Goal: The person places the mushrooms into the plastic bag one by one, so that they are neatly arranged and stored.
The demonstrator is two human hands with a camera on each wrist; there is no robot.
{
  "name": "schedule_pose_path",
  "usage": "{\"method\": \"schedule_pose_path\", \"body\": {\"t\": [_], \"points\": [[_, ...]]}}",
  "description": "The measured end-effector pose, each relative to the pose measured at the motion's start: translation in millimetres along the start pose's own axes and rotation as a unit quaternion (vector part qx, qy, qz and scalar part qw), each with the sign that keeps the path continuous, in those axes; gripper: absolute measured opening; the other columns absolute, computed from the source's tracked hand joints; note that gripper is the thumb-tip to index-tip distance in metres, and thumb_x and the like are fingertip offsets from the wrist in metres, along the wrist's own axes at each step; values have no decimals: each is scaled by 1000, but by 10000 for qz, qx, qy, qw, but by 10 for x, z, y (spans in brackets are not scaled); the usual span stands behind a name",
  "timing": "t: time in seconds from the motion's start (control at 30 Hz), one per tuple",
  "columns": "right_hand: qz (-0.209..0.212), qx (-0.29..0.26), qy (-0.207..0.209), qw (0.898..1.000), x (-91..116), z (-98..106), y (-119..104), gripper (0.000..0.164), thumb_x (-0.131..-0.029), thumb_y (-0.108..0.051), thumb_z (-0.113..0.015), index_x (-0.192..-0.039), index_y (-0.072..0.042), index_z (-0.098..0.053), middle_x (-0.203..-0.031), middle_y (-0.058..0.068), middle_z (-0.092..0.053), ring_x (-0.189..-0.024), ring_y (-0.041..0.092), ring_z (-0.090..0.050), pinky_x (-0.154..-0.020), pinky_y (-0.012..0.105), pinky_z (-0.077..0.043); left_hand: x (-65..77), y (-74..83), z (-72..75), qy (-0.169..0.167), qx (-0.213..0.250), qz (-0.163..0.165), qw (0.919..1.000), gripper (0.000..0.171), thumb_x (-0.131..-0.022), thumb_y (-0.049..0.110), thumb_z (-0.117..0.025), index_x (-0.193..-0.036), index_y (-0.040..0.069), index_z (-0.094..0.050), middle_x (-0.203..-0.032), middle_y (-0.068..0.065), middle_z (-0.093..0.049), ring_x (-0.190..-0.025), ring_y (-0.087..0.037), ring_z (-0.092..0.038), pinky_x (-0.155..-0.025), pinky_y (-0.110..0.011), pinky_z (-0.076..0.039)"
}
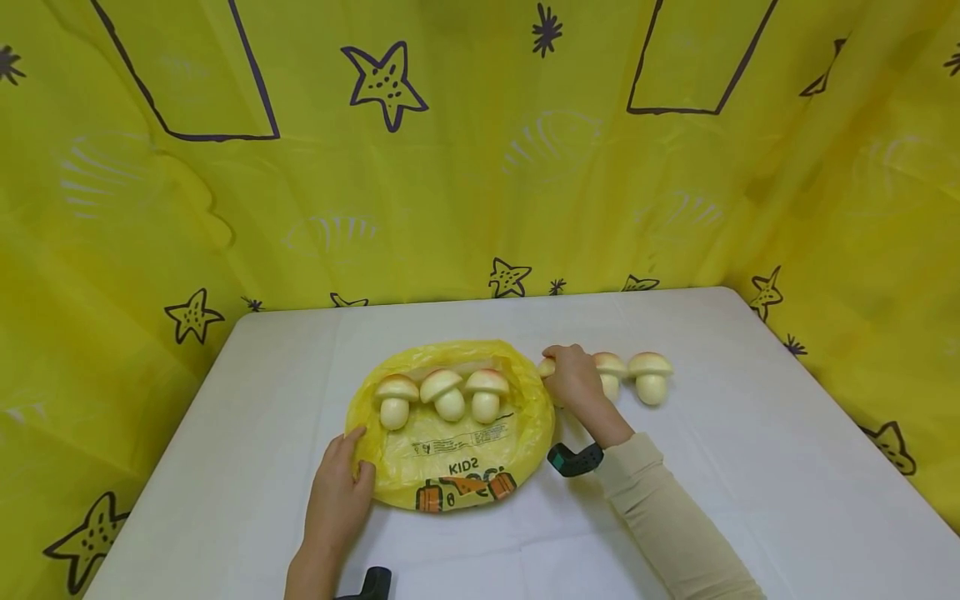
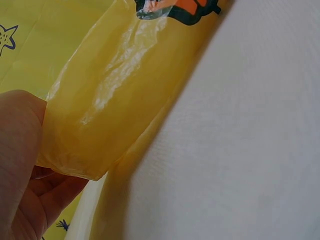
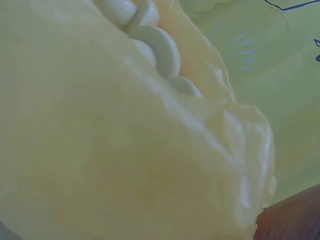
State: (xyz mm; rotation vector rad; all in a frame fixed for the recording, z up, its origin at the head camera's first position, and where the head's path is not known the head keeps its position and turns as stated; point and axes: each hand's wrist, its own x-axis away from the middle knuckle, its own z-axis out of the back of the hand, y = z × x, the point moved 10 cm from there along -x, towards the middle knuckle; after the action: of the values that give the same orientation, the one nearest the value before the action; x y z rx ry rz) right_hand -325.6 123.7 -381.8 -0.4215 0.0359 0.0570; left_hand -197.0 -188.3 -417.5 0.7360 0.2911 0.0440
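Observation:
A yellow plastic bag [image 1: 397,479] lies on the table with its mouth spread wide, its edge rolled around. Inside it, three cream toy mushrooms [image 1: 448,393] with reddish-topped caps sit in a row. My left hand [image 1: 337,492] holds the bag's left side, and the left wrist view shows the bag's wall [image 2: 115,100] between thumb and fingers. Just past the bag's right edge, my right hand [image 1: 577,383] grips another mushroom [image 1: 547,367], mostly hidden by the fingers. The right wrist view is largely filled by the bag's side [image 3: 125,150], with mushrooms [image 3: 162,50] showing over it.
Two more mushrooms stand right of my right hand, the nearer one [image 1: 610,367] partly covered by it and the outer one [image 1: 650,379] in full view. A white cloth covers the table [image 1: 247,467]. Behind hangs a yellow curtain [image 1: 465,192] with starfish drawings.

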Motion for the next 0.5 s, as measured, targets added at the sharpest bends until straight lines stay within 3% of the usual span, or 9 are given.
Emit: {"method": "schedule_pose_path", "body": {"t": [0.5], "points": [[146, -88, 24, 9999, -33, -52, -24, 36, -77, -2, -60, -113, 1, -63, -102, 22, -59, -95, 38, -52, -79, 46, -44, 7, 4, 14, 120, 32, -108, 9999, 42, -84, 1, -49, -125, -4, -50, -123, -20, -49, -116, -36, -45, -95, -50, -36]]}}
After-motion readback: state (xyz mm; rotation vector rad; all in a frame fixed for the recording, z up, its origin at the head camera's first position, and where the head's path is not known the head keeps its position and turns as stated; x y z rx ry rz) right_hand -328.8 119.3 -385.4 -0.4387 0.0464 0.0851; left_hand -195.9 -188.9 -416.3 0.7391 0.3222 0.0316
